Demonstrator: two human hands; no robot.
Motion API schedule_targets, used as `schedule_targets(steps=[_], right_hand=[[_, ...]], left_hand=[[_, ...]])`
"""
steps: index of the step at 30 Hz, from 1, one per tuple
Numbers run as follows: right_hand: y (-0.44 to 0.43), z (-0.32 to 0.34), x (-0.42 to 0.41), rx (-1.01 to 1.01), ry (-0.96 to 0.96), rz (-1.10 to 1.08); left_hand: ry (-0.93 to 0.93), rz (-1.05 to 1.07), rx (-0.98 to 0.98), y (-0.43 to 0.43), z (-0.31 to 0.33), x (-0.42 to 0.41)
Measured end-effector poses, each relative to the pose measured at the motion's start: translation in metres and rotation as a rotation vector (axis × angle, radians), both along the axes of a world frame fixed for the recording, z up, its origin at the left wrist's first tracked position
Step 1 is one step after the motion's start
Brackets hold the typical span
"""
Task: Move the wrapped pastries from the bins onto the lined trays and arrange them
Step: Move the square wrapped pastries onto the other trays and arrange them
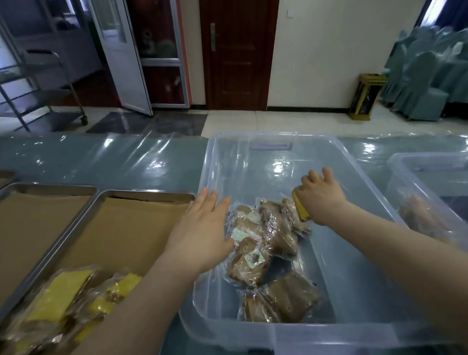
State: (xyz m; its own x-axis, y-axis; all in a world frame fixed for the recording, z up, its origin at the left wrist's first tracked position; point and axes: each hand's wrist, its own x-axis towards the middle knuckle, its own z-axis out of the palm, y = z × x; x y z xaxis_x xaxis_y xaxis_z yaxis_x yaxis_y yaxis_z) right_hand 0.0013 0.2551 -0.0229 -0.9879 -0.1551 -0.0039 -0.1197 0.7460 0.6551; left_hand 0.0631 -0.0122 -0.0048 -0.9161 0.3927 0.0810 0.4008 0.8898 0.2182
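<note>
Near left: wrapped yellow pastries on near end of lined tray, brown paper liner bare at far end. 2nd lined tray just left of it. Ctr: clear bin on worktop, w/ pile of brown wrapped pastries in left-ctr & near part. Left grip flat, fingers straight, nothing held, over bin's left rim beside pile; contact w/ pile: can't tell. Right grip inside bin at far right of pile, fingers curled round yellow-edged wrapped pastry. Far right: 2nd clear bin, blurred wrapped pastry inside.
</note>
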Motion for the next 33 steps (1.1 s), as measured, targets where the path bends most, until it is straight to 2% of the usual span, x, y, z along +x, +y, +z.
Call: schedule_targets(steps=[5,8,13,18,21,24,27,33], right_hand=[[-0.016,0.024,0.028,-0.316,0.056,0.048],[-0.028,0.042,0.05,-0.543,0.118,0.028],[-0.059,0.07,0.08,-0.788,0.195,0.068],[-0.116,0.083,0.104,-1.116,0.295,0.165],[-0.17,0.088,0.116,-1.288,0.267,0.253],[-0.235,0.079,0.127,-1.304,0.209,0.357],[-0.3,0.049,0.134,-1.311,0.15,0.371],[-0.366,-0.041,0.115,-1.102,-0.047,0.162]], left_hand=[[-0.01,0.042,0.102,0.001,0.004,0.003],[0.069,0.08,0.221,-0.001,0.008,0.008],[0.148,-0.044,0.334,-0.014,0.018,0.018],[0.143,-0.023,0.506,-0.071,0.033,0.025],[0.125,0.006,0.607,-0.128,0.035,0.033],[0.059,0.104,0.726,-0.192,0.02,0.044],[-0.011,0.195,0.827,-0.254,-0.006,0.054],[-0.116,0.258,0.779,-0.346,-0.05,0.065]])
